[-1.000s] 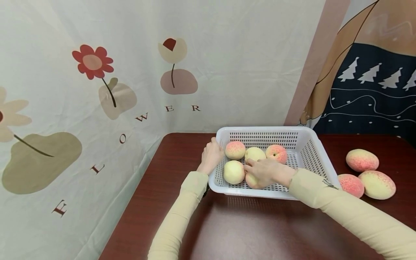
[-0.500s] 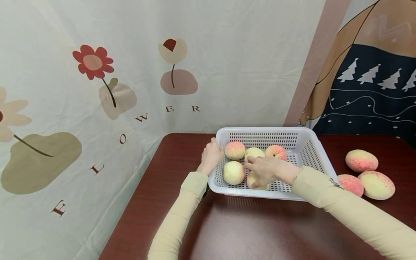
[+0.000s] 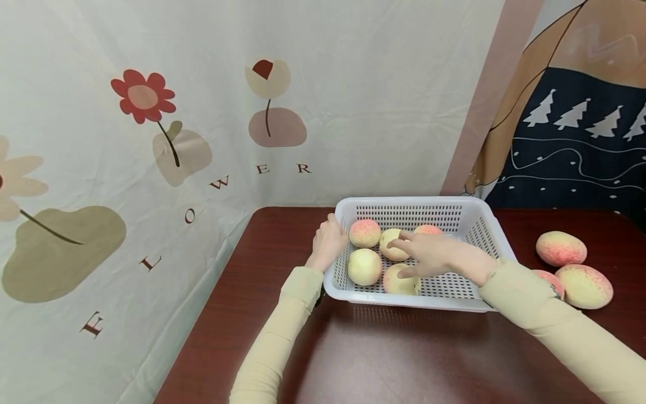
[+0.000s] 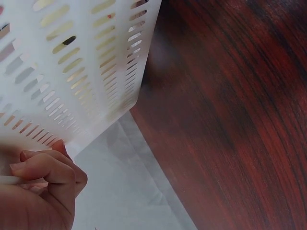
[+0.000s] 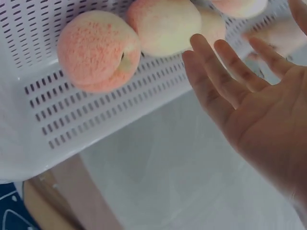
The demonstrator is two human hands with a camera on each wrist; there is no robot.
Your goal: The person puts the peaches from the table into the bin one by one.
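grips the white basket (image 3: 444, 303) at its left edge with the left hand (image 3: 329, 247), curling fingers and thumb round the rim. holds nothing in the right hand (image 3: 434, 255), opened wide with fingers spread above the basket, between its far and near edges. has five peaches inside: the far-left peach (image 3: 365, 233) in the basket's far left corner, the near-left peach (image 3: 364, 267) by the near left corner, the far-middle peach (image 3: 390, 245) beside the first, the near-middle peach (image 3: 396, 285) along the near edge, and the far-right peach (image 3: 428, 229) toward the far edge, partly covered by the right hand. reaches with fingertips over the far-middle peach and with the thumb over the near-middle one; cannot tell touch from slight gap there. leaves room across the perforated floor toward the basket's right edge. sets the basket close to the far edge of the dark red surface (image 3: 393, 353), with a broad stretch before its near edge and a narrower strip out to the surface's left edge. has three loose peaches (image 3: 584, 287) off the basket's right edge, one partly covered by the right sleeve (image 3: 555, 322).
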